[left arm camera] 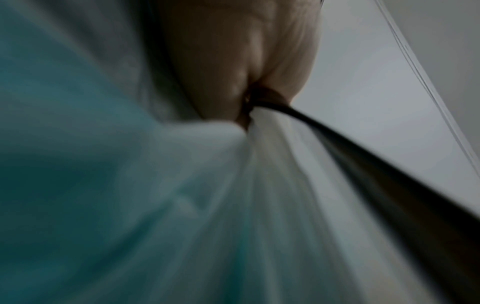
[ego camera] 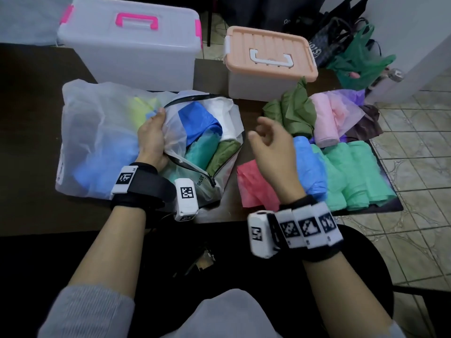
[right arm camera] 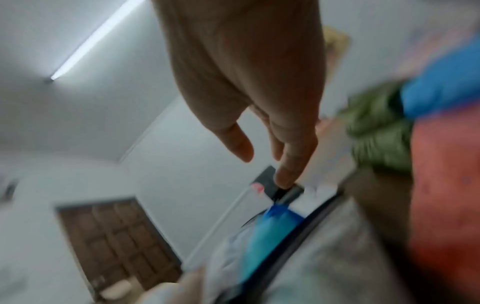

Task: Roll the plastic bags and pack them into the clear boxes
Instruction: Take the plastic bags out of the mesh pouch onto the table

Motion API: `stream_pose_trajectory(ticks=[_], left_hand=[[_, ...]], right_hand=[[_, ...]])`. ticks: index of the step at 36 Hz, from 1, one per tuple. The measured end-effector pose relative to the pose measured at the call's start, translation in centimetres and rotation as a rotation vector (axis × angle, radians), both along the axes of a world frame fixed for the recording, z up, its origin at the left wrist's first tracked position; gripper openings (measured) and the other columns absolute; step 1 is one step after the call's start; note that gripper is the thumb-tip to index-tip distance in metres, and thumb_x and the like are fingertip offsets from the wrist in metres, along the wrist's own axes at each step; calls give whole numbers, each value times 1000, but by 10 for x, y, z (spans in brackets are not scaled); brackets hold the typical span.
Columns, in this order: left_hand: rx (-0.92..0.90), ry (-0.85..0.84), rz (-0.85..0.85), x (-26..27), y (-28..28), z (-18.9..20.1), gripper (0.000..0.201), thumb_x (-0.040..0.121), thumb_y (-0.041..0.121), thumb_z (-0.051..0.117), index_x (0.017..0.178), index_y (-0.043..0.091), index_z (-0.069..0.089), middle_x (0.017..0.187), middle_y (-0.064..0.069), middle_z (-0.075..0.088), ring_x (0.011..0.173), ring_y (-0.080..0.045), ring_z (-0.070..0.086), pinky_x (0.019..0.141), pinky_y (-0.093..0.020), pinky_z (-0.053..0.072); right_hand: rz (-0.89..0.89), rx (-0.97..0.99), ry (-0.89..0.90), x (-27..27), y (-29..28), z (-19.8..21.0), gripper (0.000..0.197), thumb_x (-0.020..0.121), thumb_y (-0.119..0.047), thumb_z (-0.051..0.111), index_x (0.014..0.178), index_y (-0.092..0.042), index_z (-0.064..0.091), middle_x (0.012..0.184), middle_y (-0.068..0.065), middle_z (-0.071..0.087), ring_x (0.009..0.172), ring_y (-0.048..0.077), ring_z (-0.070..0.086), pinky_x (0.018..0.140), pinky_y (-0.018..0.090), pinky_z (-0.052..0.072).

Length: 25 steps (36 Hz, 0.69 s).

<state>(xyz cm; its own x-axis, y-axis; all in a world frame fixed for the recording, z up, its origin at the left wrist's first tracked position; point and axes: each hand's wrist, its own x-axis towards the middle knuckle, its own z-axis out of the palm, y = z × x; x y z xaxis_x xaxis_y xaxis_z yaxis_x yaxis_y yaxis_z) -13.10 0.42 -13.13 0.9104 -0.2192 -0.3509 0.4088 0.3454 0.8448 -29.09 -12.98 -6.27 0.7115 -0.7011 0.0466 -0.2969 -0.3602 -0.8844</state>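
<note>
Zip pouch [ego camera: 195, 142] mouth is pinched wide by left hand [ego camera: 151, 140] for loading; right hand [ego camera: 271, 145] hovers empty, fingers relaxed.

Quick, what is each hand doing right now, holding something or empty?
Left hand: grips the zip edge of the clear plastic zip pouch, holding it open.
Right hand: open, holding nothing, fingers relaxed above the table.

Right wrist view smeared — red bag [right arm camera: 441, 185] and green bag [right arm camera: 376, 139] are colour only. Left hand [left arm camera: 241, 61] fingertips hidden behind pouch [left arm camera: 272, 185] film — blurred.
</note>
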Motion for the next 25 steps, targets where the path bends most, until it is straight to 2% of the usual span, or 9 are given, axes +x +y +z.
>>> stream_pose_trajectory(ticks=[3,5,7,10,14,18,21,23,25], left_hand=[[0,-5,3,0,0,0,18,96,23,54,86,9,62,86,-8,67,80,-21,64,89,-42,51],[2,-5,1,0,0,0,18,96,23,54,87,9,62,87,-8,66,81,-21,64,89,-42,51],[6,-4,0,0,1,0,19,95,24,55,88,8,62,90,-10,66,85,-24,63,90,-43,50],[16,0,5,0,1,0,18,95,25,55,87,9,60,88,-9,64,83,-23,62,87,-40,51],[32,-13,-5,-1,0,-1,17,95,24,55,86,10,59,84,-7,63,77,-20,62,81,-37,52],[73,-45,-26,-4,-2,-2,18,95,25,55,84,11,58,79,-5,61,70,-17,58,69,-31,50],[145,-80,-44,-8,-3,-1,23,95,26,55,76,14,56,73,-4,55,65,-15,51,63,-28,44],[175,-99,-60,-10,-2,1,24,92,31,57,73,16,54,78,-9,48,71,-21,44,66,-33,39],[192,-113,-74,-13,-2,4,23,89,35,58,75,17,52,89,-10,43,81,-22,40,72,-36,34]], right_hand=[[29,484,41,26,14,-7,43,91,-6,54,132,1,46,89,1,56,75,12,55,82,31,50],[17,494,148,37,18,-12,40,86,-12,59,123,2,53,90,5,56,81,19,58,87,39,51],[15,415,232,41,18,-21,25,79,-17,59,95,3,61,82,8,54,80,25,55,91,53,48],[-1,382,313,46,12,-30,15,73,-20,55,61,-13,54,66,6,48,70,25,49,87,54,49],[-11,485,360,49,4,-24,10,86,-16,56,89,-9,51,79,2,45,62,16,46,71,35,51],[3,469,448,50,-4,-27,50,89,-26,60,128,1,43,112,6,43,94,20,50,68,28,49],[16,459,501,50,-7,-31,62,86,-32,63,133,2,41,128,11,44,111,26,50,61,29,48],[40,483,510,49,-8,-33,61,86,-32,64,132,2,42,124,11,49,97,23,54,54,26,43],[45,465,516,47,-8,-37,62,84,-32,68,130,3,45,120,11,54,92,22,58,58,28,47]])
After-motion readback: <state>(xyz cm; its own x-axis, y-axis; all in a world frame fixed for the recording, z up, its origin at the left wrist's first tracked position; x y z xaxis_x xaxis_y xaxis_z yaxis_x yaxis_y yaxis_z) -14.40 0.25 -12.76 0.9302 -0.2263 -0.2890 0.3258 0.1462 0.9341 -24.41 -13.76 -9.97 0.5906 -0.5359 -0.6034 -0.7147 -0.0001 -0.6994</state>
